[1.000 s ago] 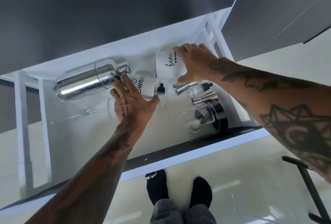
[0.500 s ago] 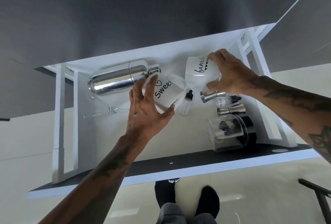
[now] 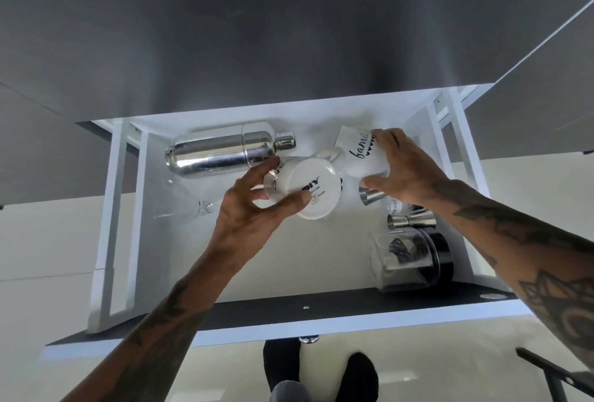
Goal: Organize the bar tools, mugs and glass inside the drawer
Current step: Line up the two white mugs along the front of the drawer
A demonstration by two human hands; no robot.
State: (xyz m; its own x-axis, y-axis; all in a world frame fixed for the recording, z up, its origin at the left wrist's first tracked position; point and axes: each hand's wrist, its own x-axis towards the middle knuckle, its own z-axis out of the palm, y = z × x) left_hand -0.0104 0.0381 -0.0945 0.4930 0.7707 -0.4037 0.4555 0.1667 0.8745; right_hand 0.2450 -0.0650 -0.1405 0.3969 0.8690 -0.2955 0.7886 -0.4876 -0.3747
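Note:
The open white drawer [image 3: 321,257] holds everything. My left hand [image 3: 250,208] grips a white mug lettered "Sweet" [image 3: 308,189], tipped so its base faces me. At the back right, my right hand [image 3: 405,170] holds a second white mug lettered "family" [image 3: 356,154]. A steel cocktail shaker [image 3: 225,150] lies on its side along the back wall. A clear stemmed glass [image 3: 183,205] lies flat at the left. Two steel jiggers [image 3: 371,196] [image 3: 409,220] lie right of centre, the first partly under my right hand.
A clear jar with a black lid [image 3: 408,260] lies on its side at the front right, dark items inside. A small dropper bottle [image 3: 397,205] lies by the jiggers. The drawer's dark front edge [image 3: 289,308] runs below, with my feet under it.
My left hand has tipped the "Sweet" mug so its base now faces me and drawn it toward the drawer's middle. My right hand still holds the "family" mug at the back right.

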